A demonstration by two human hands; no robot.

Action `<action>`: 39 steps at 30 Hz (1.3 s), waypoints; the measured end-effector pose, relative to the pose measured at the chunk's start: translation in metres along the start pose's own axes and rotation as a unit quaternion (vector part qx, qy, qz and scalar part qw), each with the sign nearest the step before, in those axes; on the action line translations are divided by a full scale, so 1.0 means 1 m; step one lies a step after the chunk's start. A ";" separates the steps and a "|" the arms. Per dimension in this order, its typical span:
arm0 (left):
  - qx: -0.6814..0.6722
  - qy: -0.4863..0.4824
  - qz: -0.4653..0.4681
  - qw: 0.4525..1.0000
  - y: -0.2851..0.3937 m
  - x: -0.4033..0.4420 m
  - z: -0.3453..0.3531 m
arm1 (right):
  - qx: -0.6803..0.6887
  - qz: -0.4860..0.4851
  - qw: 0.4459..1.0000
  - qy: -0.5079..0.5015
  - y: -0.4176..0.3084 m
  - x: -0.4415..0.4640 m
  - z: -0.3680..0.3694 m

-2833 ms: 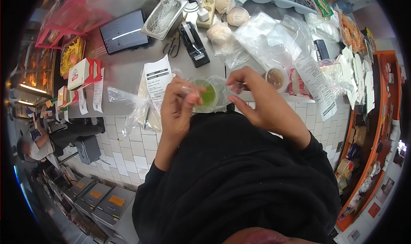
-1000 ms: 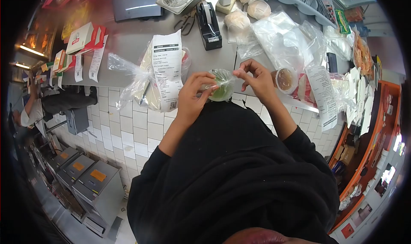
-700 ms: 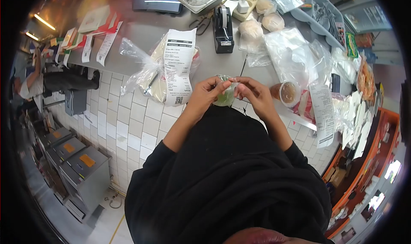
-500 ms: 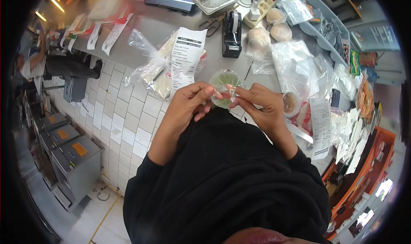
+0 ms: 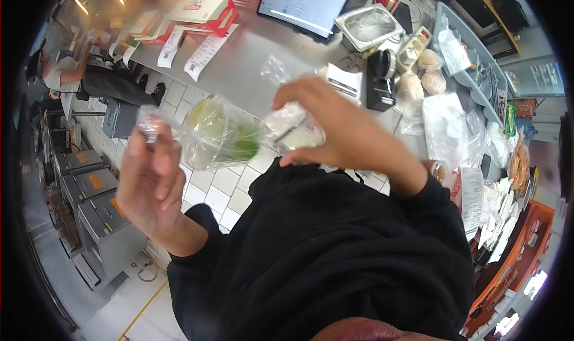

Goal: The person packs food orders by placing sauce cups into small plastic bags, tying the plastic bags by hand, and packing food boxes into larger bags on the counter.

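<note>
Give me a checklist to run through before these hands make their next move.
1. Left grip on bag: ok; the left hand holds the bag by its gathered top.
2. Bag sealed: cannot tell; its top is blurred.
3. Right grip firm: cannot tell; the right hand curves around the package.
4. Receipt fully visible: not ok; the right hand hides part of the receipt.
5. Tape dispenser clear of both hands: ok; the tape dispenser stands apart.

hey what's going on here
A person in black is handling clear plastic bags at a metal counter. The left hand pinches the gathered end of a clear bag with green contents. The right hand curves around a second bagged package; whether it grips it is hard to tell. A tape dispenser stands on the counter beyond the right hand.
</note>
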State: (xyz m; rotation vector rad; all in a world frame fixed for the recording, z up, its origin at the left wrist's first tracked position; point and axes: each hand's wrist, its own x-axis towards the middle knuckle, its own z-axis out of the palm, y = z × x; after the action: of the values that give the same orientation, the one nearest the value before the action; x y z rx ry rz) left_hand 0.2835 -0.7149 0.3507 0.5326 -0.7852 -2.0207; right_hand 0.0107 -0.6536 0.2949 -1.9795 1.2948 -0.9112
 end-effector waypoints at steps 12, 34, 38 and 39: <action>0.313 0.007 -0.191 0.930 -0.061 0.118 -0.115 | -0.013 0.154 0.936 0.317 0.049 0.022 0.099; 0.521 -0.325 0.116 0.781 -0.103 0.167 -0.071 | -0.076 0.353 0.869 0.338 0.041 -0.001 0.085; 0.199 -0.358 -0.258 0.875 -0.125 0.173 -0.062 | -0.136 0.341 0.858 0.359 0.027 -0.001 0.059; 0.082 -0.337 -0.303 0.888 -0.135 0.179 -0.066 | -0.096 0.340 0.854 0.383 0.020 0.000 0.049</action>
State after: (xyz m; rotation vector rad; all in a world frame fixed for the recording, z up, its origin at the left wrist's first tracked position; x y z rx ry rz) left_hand 0.1535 -0.8325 0.1967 0.1468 -1.3348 -2.7972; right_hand 0.0396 -0.6556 0.2503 -1.0800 2.3956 -1.2611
